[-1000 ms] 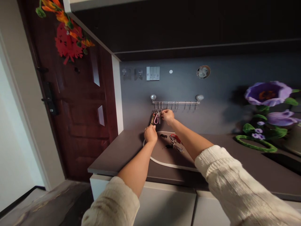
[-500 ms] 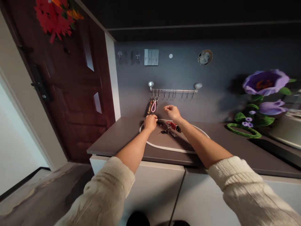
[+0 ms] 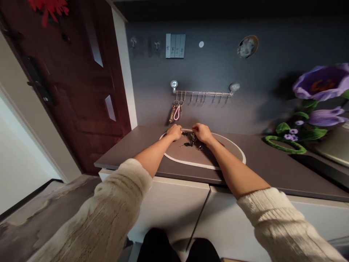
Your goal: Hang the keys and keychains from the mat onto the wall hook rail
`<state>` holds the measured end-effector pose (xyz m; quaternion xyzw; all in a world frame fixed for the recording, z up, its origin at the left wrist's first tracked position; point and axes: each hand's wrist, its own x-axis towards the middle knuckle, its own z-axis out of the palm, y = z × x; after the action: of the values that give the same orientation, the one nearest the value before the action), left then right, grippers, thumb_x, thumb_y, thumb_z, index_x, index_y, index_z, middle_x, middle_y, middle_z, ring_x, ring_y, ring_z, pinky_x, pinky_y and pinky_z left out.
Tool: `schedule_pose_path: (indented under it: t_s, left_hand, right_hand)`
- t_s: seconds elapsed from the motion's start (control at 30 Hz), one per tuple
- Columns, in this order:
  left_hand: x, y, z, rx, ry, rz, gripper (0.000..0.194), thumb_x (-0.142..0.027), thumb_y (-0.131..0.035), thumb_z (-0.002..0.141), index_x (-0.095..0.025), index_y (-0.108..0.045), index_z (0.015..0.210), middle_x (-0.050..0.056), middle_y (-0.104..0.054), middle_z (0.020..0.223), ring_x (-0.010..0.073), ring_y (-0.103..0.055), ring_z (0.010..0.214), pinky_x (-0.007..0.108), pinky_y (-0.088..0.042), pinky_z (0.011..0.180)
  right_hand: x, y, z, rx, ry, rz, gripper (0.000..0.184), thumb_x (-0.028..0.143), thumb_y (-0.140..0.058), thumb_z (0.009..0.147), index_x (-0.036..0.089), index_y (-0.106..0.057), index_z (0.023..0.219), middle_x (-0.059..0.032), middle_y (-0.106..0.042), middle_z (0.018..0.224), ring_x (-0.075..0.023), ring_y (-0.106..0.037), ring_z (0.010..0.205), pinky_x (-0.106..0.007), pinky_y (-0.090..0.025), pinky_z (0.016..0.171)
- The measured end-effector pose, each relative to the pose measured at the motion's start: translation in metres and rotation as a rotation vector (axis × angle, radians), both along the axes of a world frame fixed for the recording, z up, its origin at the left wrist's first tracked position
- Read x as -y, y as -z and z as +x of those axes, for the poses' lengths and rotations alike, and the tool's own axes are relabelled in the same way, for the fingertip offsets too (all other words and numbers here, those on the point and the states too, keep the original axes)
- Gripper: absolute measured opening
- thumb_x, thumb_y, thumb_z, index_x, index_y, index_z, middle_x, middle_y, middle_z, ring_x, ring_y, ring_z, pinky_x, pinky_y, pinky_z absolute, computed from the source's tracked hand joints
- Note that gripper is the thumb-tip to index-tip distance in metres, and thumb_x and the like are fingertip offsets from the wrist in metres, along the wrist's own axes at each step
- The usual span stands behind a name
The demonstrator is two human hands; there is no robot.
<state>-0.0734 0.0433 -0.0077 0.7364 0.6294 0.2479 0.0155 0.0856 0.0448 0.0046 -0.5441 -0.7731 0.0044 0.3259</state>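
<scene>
Both my hands rest on an oval dark tray with a white rim (image 3: pixel 231 147) on the cabinet top. My left hand (image 3: pixel 175 131) is curled at the tray's far left edge, fingers closed beside a small pile of keys (image 3: pixel 191 141). My right hand (image 3: pixel 202 132) is curled over the same pile, fingertips on the keys; what it grips is hidden. On the wall above, a metal hook rail (image 3: pixel 203 93) carries a key bunch with pink and brown straps (image 3: pixel 176 112) on its left hooks.
A dark wooden door (image 3: pixel 71 91) stands at the left with a handle. Light switches (image 3: pixel 175 46) sit above the rail. Large purple artificial flowers (image 3: pixel 319 94) with a green stem loop stand at the right on the cabinet top (image 3: pixel 131 153).
My right hand came down from the hook rail to the keys on the tray, leaving the strapped key bunch hanging. My left hand shifted slightly toward the pile. The view tilted down.
</scene>
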Motion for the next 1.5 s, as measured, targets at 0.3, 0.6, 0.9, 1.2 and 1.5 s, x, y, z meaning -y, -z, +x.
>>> schedule_pose_path:
  t_s: [0.3,0.6,0.9,1.2,1.5]
  left_hand:
    - [-0.018,0.005,0.002,0.048,0.035,0.024,0.023,-0.025,-0.051,0.079,-0.022,-0.067,0.095,0.008,-0.063,0.103,0.0184,-0.057,0.091,0.026,-0.041,0.079]
    - [-0.027,0.013,-0.003,0.072,0.143,0.053,0.022,-0.025,-0.052,0.078,-0.02,-0.068,0.091,0.006,-0.063,0.097,0.0161,-0.056,0.087,0.026,-0.041,0.082]
    - [-0.022,0.011,-0.002,0.086,0.171,0.114,0.018,-0.023,-0.053,0.078,-0.017,-0.068,0.086,0.006,-0.062,0.094,0.0144,-0.055,0.085,0.024,-0.041,0.082]
    - [-0.009,-0.003,-0.001,0.113,0.18,0.115,0.015,-0.018,-0.051,0.078,-0.016,-0.065,0.082,0.005,-0.062,0.088,0.0142,-0.054,0.081,0.025,-0.039,0.078]
    - [-0.004,-0.014,0.001,0.33,0.209,0.078,0.014,-0.013,-0.049,0.075,-0.014,-0.063,0.072,0.001,-0.061,0.071,0.0111,-0.051,0.068,0.023,-0.039,0.07]
  right_hand:
    - [0.003,0.001,-0.005,0.179,0.017,-0.049,0.021,0.014,-0.051,0.076,0.016,-0.067,0.089,-0.0114,-0.067,0.094,-0.0205,-0.06,0.086,-0.027,-0.04,0.076]
    - [0.013,-0.006,-0.008,0.284,0.053,-0.127,0.025,0.015,-0.047,0.079,0.016,-0.066,0.096,-0.0096,-0.066,0.099,-0.0178,-0.06,0.092,-0.022,-0.039,0.077]
    - [0.01,-0.004,-0.008,0.282,0.044,-0.124,0.024,0.016,-0.048,0.078,0.015,-0.067,0.093,-0.0103,-0.067,0.096,-0.0188,-0.06,0.09,-0.023,-0.038,0.074]
    - [0.011,-0.005,-0.007,0.244,0.04,-0.112,0.023,0.016,-0.05,0.077,0.015,-0.067,0.093,-0.0102,-0.067,0.096,-0.0186,-0.06,0.089,-0.023,-0.039,0.074]
    - [0.013,-0.006,-0.008,0.116,0.034,-0.08,0.021,0.017,-0.052,0.076,0.015,-0.066,0.093,-0.0088,-0.067,0.095,-0.0169,-0.06,0.088,-0.023,-0.04,0.075]
